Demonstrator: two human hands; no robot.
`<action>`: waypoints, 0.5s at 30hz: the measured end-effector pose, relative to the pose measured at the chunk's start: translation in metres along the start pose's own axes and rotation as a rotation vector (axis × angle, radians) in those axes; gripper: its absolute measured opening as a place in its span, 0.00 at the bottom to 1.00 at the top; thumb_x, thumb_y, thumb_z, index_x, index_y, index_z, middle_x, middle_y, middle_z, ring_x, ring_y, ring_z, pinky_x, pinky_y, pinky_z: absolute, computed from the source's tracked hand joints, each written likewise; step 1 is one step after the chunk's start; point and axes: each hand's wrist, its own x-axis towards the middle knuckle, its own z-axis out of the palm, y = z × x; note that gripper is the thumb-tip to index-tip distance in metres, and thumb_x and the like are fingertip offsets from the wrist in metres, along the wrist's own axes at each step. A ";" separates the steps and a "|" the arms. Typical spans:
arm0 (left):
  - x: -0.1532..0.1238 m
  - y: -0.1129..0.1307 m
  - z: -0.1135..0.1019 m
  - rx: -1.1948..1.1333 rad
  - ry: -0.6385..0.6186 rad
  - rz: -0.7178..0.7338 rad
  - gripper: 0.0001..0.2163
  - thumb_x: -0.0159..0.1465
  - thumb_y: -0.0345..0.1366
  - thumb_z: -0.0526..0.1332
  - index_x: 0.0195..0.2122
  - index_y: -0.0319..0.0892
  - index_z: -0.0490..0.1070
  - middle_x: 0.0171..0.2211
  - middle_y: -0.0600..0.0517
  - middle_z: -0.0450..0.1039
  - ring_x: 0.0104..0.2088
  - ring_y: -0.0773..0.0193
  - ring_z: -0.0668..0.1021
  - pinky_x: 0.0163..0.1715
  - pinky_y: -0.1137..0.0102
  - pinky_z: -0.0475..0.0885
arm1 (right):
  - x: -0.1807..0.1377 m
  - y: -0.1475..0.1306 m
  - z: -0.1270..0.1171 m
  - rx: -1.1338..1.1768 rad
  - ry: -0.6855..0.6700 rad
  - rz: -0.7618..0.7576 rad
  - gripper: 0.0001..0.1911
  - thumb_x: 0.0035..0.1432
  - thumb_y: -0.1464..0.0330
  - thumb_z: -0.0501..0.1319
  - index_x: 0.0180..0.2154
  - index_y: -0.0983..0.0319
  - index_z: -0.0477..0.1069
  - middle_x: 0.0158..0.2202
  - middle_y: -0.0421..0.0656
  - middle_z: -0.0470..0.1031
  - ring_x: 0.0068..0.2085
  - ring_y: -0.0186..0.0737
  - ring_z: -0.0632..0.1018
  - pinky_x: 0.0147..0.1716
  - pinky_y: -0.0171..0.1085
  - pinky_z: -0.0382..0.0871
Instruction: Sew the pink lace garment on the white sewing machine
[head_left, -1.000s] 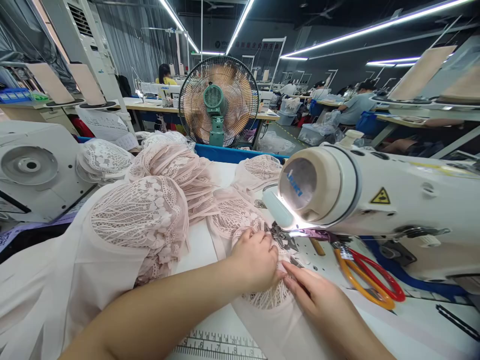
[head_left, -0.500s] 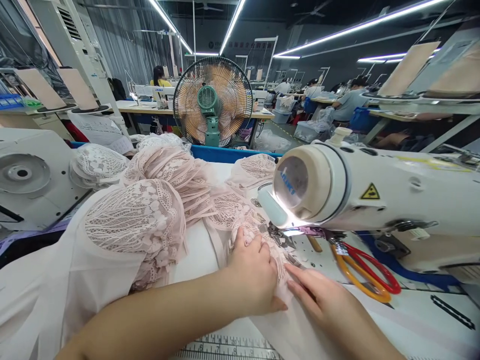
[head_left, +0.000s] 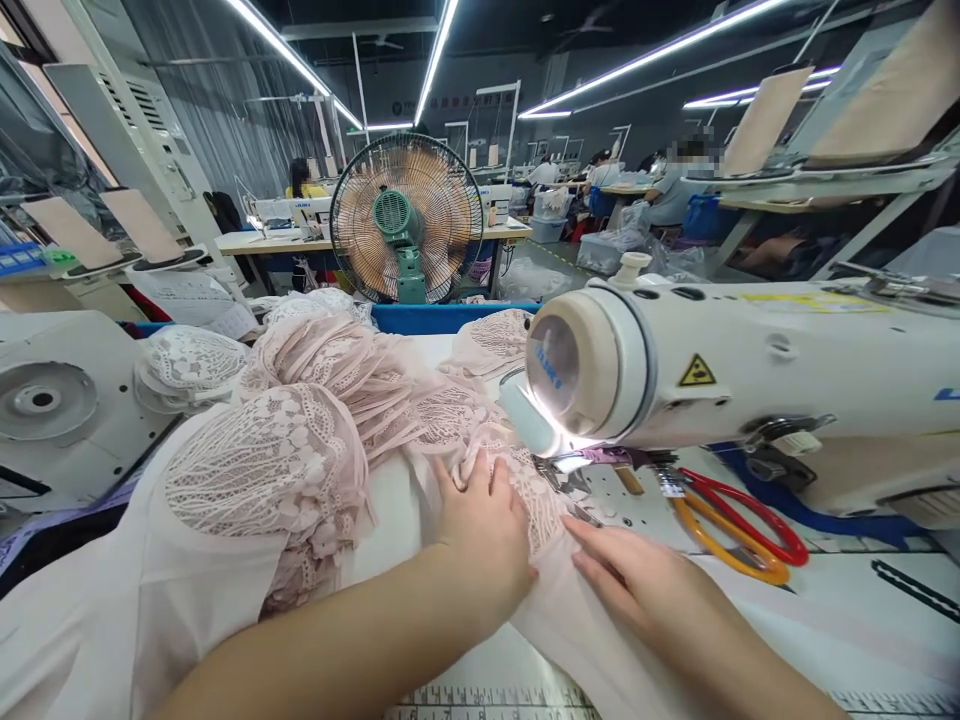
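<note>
Left hand (head_left: 484,535) has slid back along the pink lace panel (head_left: 525,480), grip flat and open, pressing it to the bench (head_left: 847,620). Right hand (head_left: 645,590) lies open on the fabric, below the sewing machine's presser foot (head_left: 562,475); the seam looks to be feeding through.

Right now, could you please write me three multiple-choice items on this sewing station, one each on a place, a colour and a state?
1. Where do the scissors lie?
A. under the sewing machine's arm
B. on the fan
C. in the left hand

2. What colour is the lace fabric?
A. navy
B. pale pink
C. green

3. How does the left hand rest?
A. clenched in a fist
B. raised off the table
C. flat on the fabric, fingers spread

Answers: 1 A, they lie on the bed below the sewing machine; 2 B, pink throughout; 3 C, palm down by the right hand.
</note>
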 end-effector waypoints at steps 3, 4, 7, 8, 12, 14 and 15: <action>0.002 0.000 -0.002 -0.031 0.015 -0.101 0.35 0.57 0.52 0.56 0.62 0.41 0.52 0.65 0.44 0.34 0.63 0.42 0.45 0.49 0.34 0.54 | 0.005 -0.004 -0.001 -0.040 -0.010 0.024 0.23 0.60 0.64 0.44 0.51 0.58 0.69 0.38 0.45 0.79 0.33 0.44 0.79 0.27 0.39 0.73; 0.003 0.000 -0.002 -0.044 0.014 -0.125 0.36 0.56 0.52 0.58 0.62 0.40 0.51 0.65 0.44 0.32 0.63 0.42 0.46 0.48 0.37 0.58 | 0.007 -0.005 -0.002 -0.048 -0.029 0.037 0.23 0.60 0.64 0.43 0.51 0.58 0.69 0.39 0.44 0.79 0.33 0.44 0.79 0.27 0.40 0.73; 0.007 -0.003 -0.002 -0.080 0.007 -0.146 0.39 0.53 0.50 0.61 0.62 0.39 0.50 0.65 0.44 0.32 0.63 0.45 0.46 0.47 0.45 0.66 | 0.010 -0.010 -0.007 -0.069 -0.092 0.074 0.23 0.61 0.65 0.43 0.52 0.58 0.68 0.42 0.44 0.78 0.37 0.46 0.79 0.29 0.41 0.73; 0.008 -0.005 -0.002 -0.089 0.009 -0.135 0.39 0.53 0.50 0.62 0.62 0.38 0.50 0.65 0.43 0.34 0.64 0.46 0.46 0.49 0.46 0.65 | 0.011 -0.012 -0.009 -0.078 -0.112 0.086 0.23 0.61 0.65 0.43 0.53 0.58 0.67 0.42 0.44 0.78 0.39 0.47 0.79 0.30 0.42 0.73; 0.016 -0.019 -0.003 -0.149 0.048 -0.060 0.38 0.53 0.48 0.62 0.61 0.37 0.52 0.64 0.40 0.41 0.63 0.46 0.47 0.56 0.47 0.56 | 0.015 -0.018 -0.013 -0.137 -0.162 0.118 0.22 0.61 0.66 0.45 0.54 0.58 0.65 0.40 0.43 0.79 0.38 0.49 0.79 0.28 0.44 0.71; 0.021 -0.029 -0.004 -0.199 0.065 -0.024 0.38 0.52 0.47 0.63 0.61 0.36 0.52 0.64 0.38 0.41 0.63 0.45 0.47 0.57 0.48 0.54 | 0.018 -0.022 -0.014 -0.165 -0.163 0.125 0.22 0.61 0.66 0.45 0.55 0.57 0.64 0.37 0.43 0.80 0.35 0.49 0.79 0.26 0.42 0.69; 0.024 -0.034 -0.004 -0.221 0.076 -0.003 0.38 0.51 0.46 0.63 0.61 0.36 0.52 0.64 0.38 0.41 0.63 0.45 0.46 0.57 0.48 0.53 | 0.019 -0.024 -0.015 -0.179 -0.168 0.132 0.22 0.61 0.67 0.46 0.56 0.57 0.63 0.35 0.43 0.80 0.33 0.48 0.79 0.24 0.41 0.68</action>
